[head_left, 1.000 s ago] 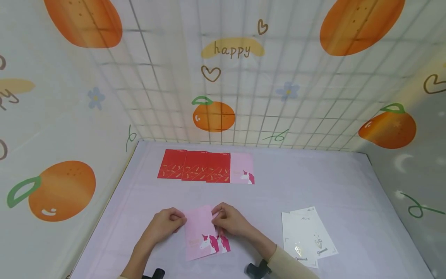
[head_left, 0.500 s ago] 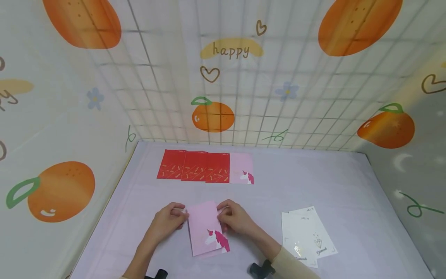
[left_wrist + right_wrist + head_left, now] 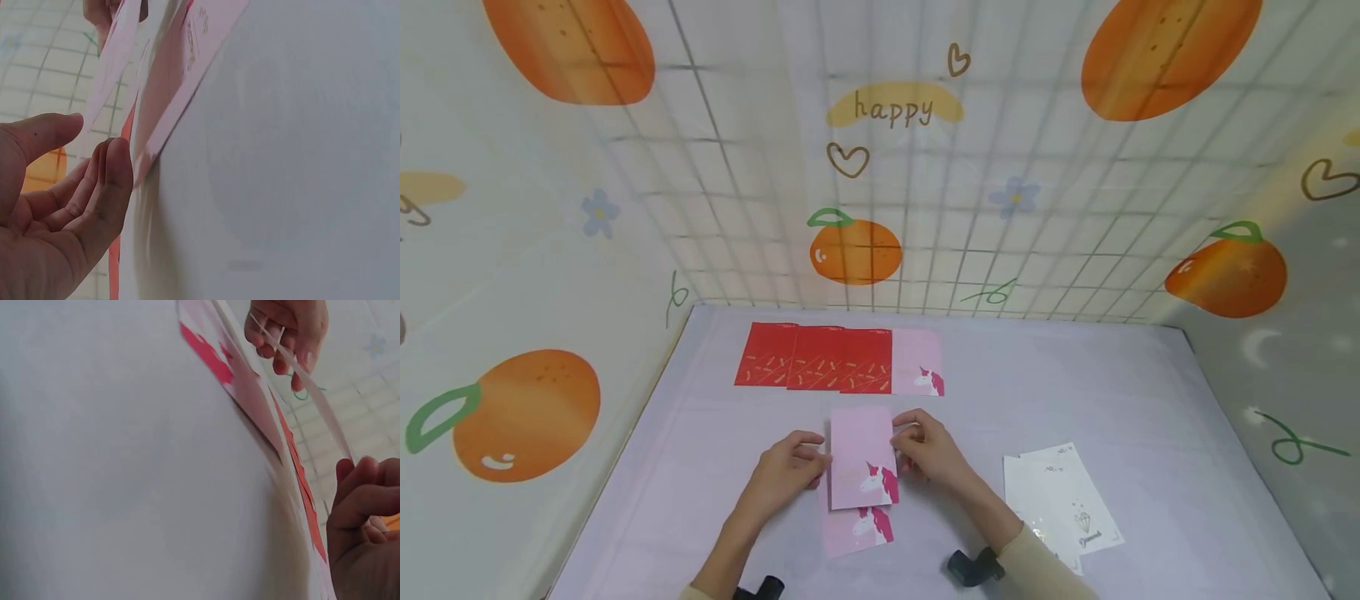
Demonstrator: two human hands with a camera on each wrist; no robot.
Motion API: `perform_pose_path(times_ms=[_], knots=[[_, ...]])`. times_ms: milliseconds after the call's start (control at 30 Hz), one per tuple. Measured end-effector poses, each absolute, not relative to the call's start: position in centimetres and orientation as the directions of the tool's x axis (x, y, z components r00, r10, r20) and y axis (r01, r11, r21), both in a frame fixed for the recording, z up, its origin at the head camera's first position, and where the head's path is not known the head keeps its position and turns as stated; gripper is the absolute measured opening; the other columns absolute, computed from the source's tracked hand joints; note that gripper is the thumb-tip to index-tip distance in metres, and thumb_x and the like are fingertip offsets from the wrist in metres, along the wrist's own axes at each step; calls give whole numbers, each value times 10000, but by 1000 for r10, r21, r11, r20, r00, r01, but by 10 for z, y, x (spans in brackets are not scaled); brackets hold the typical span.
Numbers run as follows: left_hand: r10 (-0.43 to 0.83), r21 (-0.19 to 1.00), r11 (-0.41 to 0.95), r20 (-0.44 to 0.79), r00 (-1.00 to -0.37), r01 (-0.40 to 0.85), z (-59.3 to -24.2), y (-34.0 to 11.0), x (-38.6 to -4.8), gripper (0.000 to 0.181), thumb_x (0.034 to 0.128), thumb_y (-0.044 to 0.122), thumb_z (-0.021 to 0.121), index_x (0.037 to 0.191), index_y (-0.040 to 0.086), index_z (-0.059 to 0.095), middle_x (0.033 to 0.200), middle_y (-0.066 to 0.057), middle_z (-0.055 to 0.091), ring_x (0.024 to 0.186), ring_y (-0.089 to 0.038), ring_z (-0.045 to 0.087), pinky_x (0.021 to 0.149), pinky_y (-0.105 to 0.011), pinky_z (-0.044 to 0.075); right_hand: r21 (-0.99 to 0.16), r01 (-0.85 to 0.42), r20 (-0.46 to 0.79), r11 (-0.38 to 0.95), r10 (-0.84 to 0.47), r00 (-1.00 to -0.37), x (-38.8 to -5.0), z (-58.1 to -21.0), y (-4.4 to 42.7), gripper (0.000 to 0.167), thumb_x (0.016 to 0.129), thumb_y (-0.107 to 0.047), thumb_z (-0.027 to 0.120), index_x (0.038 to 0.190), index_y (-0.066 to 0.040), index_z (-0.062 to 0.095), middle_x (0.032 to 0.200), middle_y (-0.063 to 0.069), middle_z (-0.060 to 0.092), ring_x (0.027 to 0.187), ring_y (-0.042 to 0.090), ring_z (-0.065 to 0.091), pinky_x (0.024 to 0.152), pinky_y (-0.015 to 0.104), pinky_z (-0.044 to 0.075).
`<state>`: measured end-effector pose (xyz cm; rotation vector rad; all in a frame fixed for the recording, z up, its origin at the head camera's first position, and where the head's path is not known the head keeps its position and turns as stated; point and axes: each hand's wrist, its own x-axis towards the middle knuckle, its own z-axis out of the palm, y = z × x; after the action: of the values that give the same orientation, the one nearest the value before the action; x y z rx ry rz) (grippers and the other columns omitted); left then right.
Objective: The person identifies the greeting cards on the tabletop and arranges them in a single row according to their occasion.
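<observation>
A pink card with a unicorn print (image 3: 857,450) is held up between the hands. My left hand (image 3: 787,471) has its thumb and curled fingers at the card's left edge. My right hand (image 3: 931,450) pinches the opposite edge; in the right wrist view the card's thin edge (image 3: 322,409) runs from these fingertips to the other hand. Beneath it, a second pink unicorn card (image 3: 857,537) lies on the table, partly covered in the head view. In the left wrist view the raised card (image 3: 115,56) appears nearly edge-on by the thumb tip.
Along the back of the table (image 3: 1037,375) lie overlapping red cards (image 3: 865,358) and one pink unicorn card (image 3: 917,358). Two white cards with diamond prints (image 3: 1071,492) overlap at the right, partly behind the right sleeve (image 3: 1045,571). Orange-printed curtains surround the table.
Both hands have moved away from the body and slightly right with the pink card. It has come off the other pink card, whose lower part now shows more.
</observation>
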<state>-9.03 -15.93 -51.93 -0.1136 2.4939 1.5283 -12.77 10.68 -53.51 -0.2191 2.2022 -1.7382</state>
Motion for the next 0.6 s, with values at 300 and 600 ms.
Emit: perform_pose_path(times_ms=[300, 600], knots=[[158, 905, 393, -243, -957, -165, -520, -147, -92, 355, 910, 243, 739, 1183, 36, 643, 925, -36, 702, 750, -197, 705, 687, -316, 592, -964, 111, -168, 240, -233, -958, -136, -532, 122, 338, 946, -290, 694, 1216, -135, 564, 812, 95, 659, 527, 238, 541, 459, 220, 424], [240, 928, 318, -278, -930, -196, -521, -137, -92, 369, 910, 263, 743, 1178, 27, 647, 925, -62, 706, 803, -241, 715, 723, -339, 595, -967, 169, -201, 191, -160, -967, -141, -521, 135, 325, 955, -234, 685, 1234, -116, 568, 810, 125, 647, 514, 205, 500, 450, 215, 392]])
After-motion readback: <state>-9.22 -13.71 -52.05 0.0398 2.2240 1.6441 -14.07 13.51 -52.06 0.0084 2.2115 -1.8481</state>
